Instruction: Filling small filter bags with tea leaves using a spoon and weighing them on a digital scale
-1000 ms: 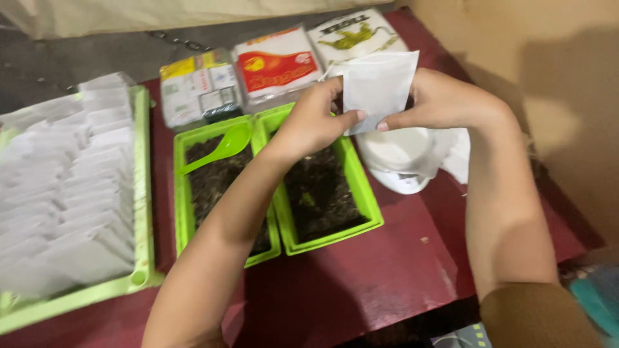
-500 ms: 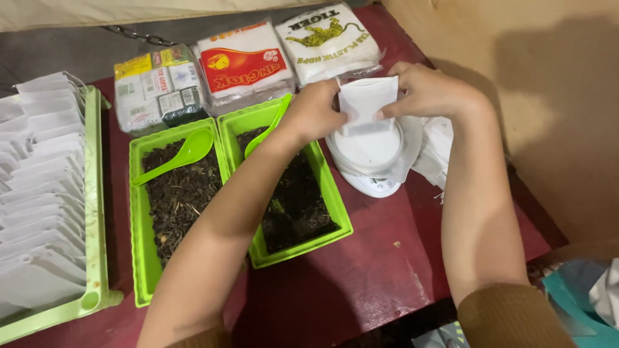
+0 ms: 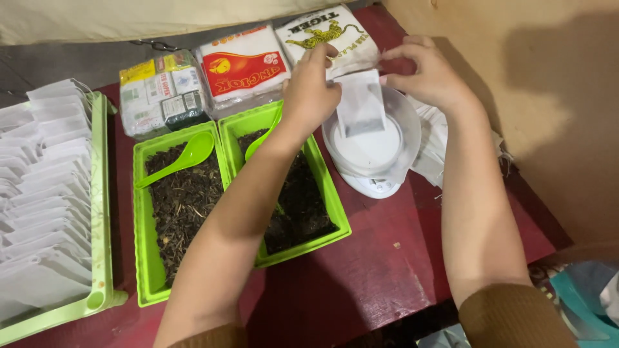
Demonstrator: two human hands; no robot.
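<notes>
You're holding a small white paper pouch [image 3: 360,103] with both hands, upper centre-right of the frame. Your left hand [image 3: 311,87] is pinching its upper left corner, fingers curled narrow around the edge. Your right hand [image 3: 427,72] is gripping the upper right corner, thumb and fingers closed on it. The pouch is hanging upright, its lower end showing a darker fill and sitting in or just above the clear bowl [image 3: 405,138]; can't tell if it's touching. The bowl is sitting on a white scale [image 3: 374,187] on the dark red table [image 3: 361,277].

Your left forearm is crossing over the right green tray [image 3: 335,212], which is holding dark loose leaf with a green spoon [image 3: 261,136] partly hidden under your wrist. Just beside it, the left green tray [image 3: 143,258] is holding the same leaf with another green spoon [image 3: 184,158] lying on top.

Three packets are lying along the top edge: a multicoloured one [image 3: 158,93], a red-and-white one [image 3: 244,64], and a white one [image 3: 335,35] touching your left fingers. A pale green rack [image 3: 100,258] at far left is filled with rows of white pouches [image 3: 42,193]. White paper [image 3: 433,151] is bunching up right of the scale.
</notes>
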